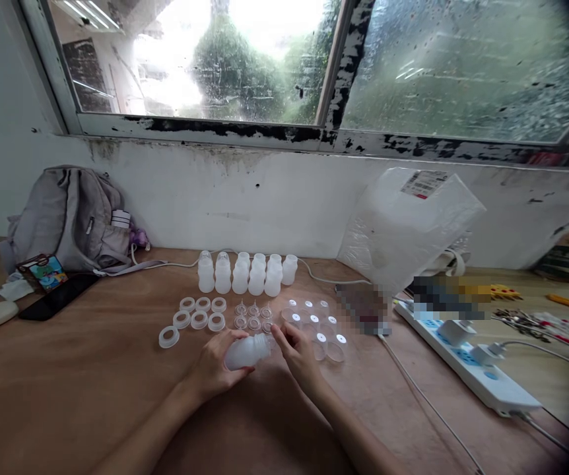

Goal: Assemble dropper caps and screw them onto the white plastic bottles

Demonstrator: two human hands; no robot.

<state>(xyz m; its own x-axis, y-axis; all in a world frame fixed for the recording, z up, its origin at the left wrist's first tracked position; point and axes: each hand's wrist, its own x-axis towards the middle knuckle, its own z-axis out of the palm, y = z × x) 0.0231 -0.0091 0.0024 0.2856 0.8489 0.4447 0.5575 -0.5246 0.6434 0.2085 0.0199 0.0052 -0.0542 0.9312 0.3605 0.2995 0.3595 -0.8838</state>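
A small white bottle (pixel 245 353) is held up over the near part of the bench (pixel 91 382), tipped on its side with its neck toward the right. The left hand (pixel 218 366) is wrapped snugly around its fat part, probably so it can't roll or slip and the neck stays free. The right hand (pixel 297 349) is by the neck, thumb and finger bent in close. I can't tell if that grip is pinching the see-through bit at the bottle's mouth or just touching it.

Just past the hands, small parts lie in groups, maybe so each kind is easy to find. White rings (pixel 168 343) are on the left, pointy soft tops (pixel 254 322) in the middle, and see-through caps (pixel 334 352) on the right. Behind them more bottles (pixel 255 280) stand upright near the wall (pixel 205 198). The two at the left end have see-through covers on.

The bench is brown and smooth. A gray backpack (pixel 66 211) sits far left, with a black phone (pixel 59 297) in front. A white power strip (pixel 505 389) is on the right. Above is a window (pixel 245 66) with its frame's paint flaking.
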